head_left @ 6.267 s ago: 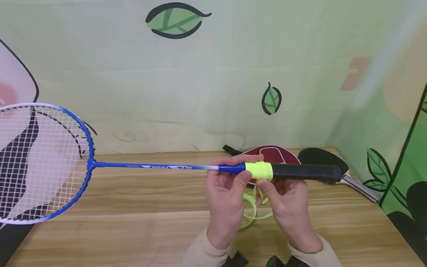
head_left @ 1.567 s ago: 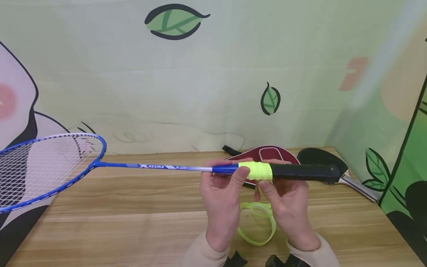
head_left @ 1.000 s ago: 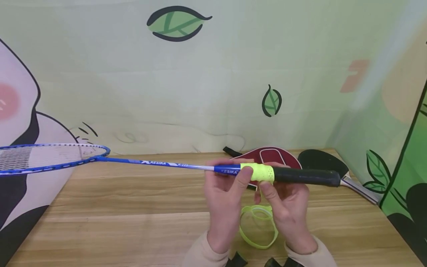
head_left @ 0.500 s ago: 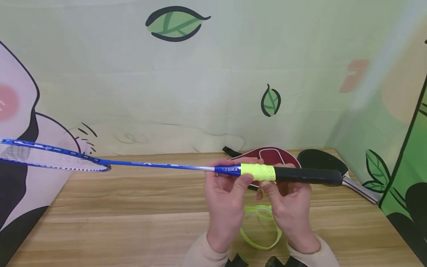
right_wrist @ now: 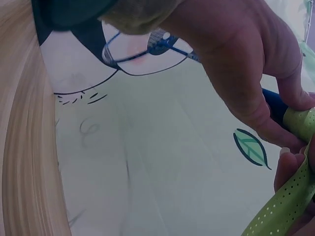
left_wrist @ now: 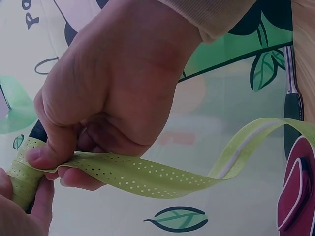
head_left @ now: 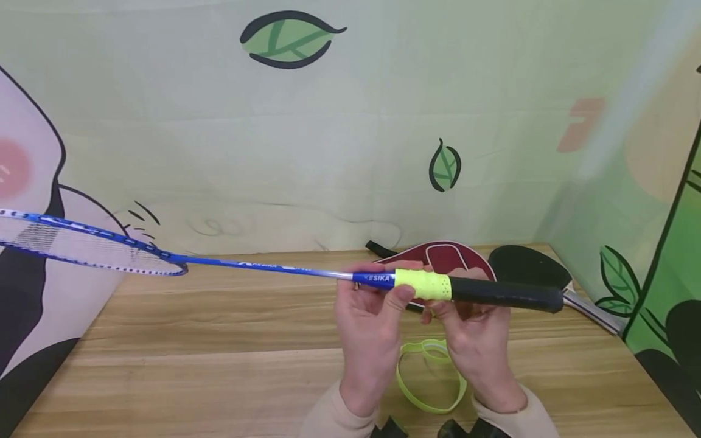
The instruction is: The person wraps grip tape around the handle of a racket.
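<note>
We've got the racket up off the table, approx horizontal: head to the left in head view, seen nearly edge-on, handle to the right. Yellow-green tape is wrapped round the top of the handle, right next to the blue cone; rest of handle shows black. L hand grips the racket at the cone/wrap: thumb on the tape's near side, other fingers behind, so narrow, no gap. R hand is just beside it; thumb + fingertip pinch the tape where it leaves the wrap, also narrow, clearest in L wrist cam. From that pinch we see loose tape run out as a twisting strip w/ rows of small holes and a pale line along one face. In head view it drops into a loop btwn the forearms; we can't tell if it touches the table. Far side of table: maroon case w/ white outline and black strap, partly hidden behind our hands + racket. Black paddle lies just right of it, silvery grip end angled to the near right. Behind: backdrop w/ printed leaves. Beige cuffs on both arms, bottom edge.
</note>
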